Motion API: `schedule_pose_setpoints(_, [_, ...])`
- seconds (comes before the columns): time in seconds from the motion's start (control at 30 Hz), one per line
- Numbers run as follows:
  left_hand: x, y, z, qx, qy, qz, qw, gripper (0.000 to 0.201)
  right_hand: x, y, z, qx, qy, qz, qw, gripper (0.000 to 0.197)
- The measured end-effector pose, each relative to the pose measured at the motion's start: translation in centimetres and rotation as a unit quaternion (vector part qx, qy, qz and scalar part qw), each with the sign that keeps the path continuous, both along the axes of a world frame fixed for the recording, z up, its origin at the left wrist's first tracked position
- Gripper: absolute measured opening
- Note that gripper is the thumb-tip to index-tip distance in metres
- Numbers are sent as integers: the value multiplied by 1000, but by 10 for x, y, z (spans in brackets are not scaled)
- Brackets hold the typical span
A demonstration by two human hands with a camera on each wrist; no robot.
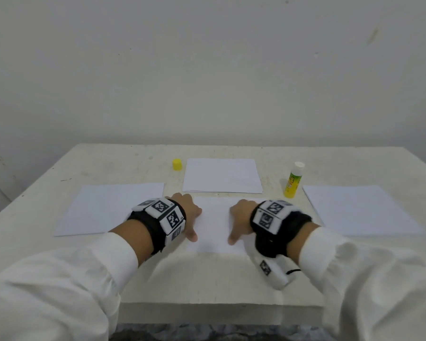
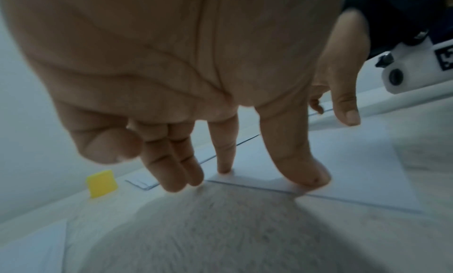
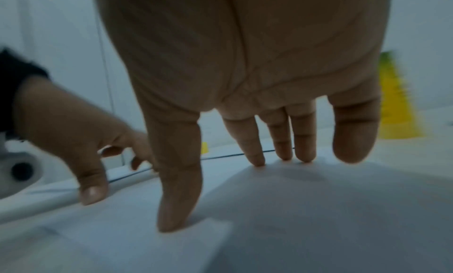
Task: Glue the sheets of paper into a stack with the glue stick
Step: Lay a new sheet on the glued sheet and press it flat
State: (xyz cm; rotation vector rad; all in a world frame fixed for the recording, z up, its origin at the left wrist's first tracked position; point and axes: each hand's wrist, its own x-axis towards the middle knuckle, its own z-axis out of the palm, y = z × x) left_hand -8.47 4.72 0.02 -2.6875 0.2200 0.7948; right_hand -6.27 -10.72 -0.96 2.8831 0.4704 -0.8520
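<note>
A white sheet point(image 1: 214, 225) lies in front of me at the table's near middle. My left hand point(image 1: 190, 215) rests its straight fingers on that sheet's left edge point(image 2: 343, 170), thumb and forefinger touching the paper. My right hand point(image 1: 239, 217) presses spread fingertips point(image 3: 257, 159) on its right part point(image 3: 269, 209). Three more white sheets lie around: one at the left point(image 1: 111, 207), one behind point(image 1: 221, 175), one at the right point(image 1: 359, 207). The uncapped yellow-green glue stick point(image 1: 293, 180) stands upright right of the back sheet. Its yellow cap point(image 1: 177, 164) sits left of that sheet.
The table point(image 1: 231, 279) is pale stone, set against a plain wall. Its front edge runs just below my wrists. Bare tabletop lies between the sheets and the front edge.
</note>
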Motion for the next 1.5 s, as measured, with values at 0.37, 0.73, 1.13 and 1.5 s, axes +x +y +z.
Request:
schedule_pose_setpoints(0.37, [5, 7, -9, 22, -7, -38, 999, 76, 9, -26, -2, -10, 19, 68, 997, 127])
schedule_pose_setpoints(0.73, [22, -52, -12, -44, 11, 21, 999, 100, 14, -81, 4, -31, 19, 22, 999, 123])
schedule_pose_setpoints(1.13, [24, -63, -23, -56, 8, -38, 998, 136, 14, -84, 2, -20, 12, 26, 999, 123])
schedule_pose_setpoints(1.5, [11, 19, -12, -64, 38, -15, 997, 130, -1, -61, 11, -39, 62, 94, 993, 103])
